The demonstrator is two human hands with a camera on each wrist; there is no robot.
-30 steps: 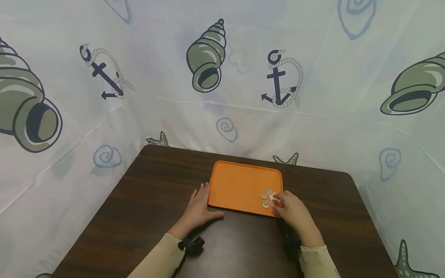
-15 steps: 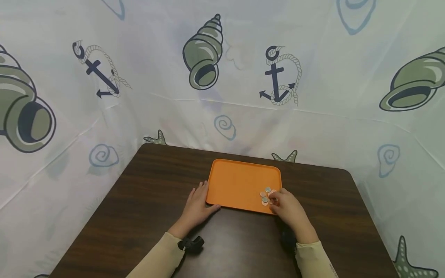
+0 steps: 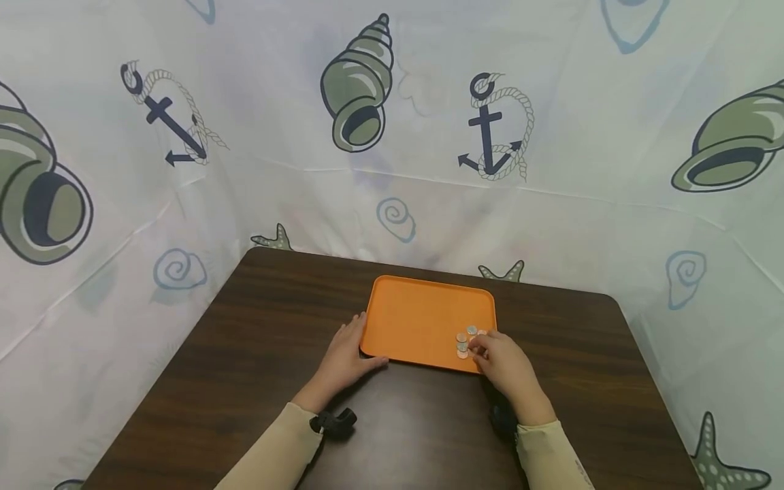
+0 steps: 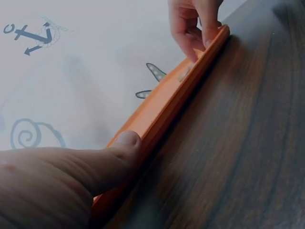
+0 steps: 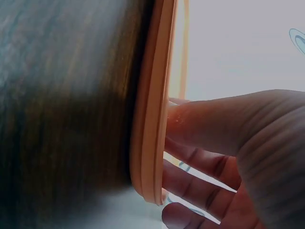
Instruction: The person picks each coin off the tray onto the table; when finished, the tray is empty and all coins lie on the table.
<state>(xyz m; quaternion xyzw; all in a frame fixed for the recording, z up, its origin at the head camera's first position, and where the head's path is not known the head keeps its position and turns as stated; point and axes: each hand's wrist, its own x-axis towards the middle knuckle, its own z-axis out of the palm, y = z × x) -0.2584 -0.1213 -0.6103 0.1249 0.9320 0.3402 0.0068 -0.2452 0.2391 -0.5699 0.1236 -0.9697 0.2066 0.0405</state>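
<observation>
There, my left hand [image 3: 341, 357] touched one end of the orange tray [image 3: 416, 313], my right hand [image 3: 510, 364] bent over the other, coins [image 3: 462, 346] just to its left!

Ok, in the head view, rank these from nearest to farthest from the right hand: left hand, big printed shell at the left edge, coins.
1. Coins: beside the right hand, on the tray.
2. Left hand: at the tray's left edge.
3. Shell: far left of the view.

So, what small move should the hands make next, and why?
Perhaps the right hand should pinch one of the coins: it is right beside them, and the left hand, touching the tray, could steady it. Whether the right holds one yet is unclear.
</observation>
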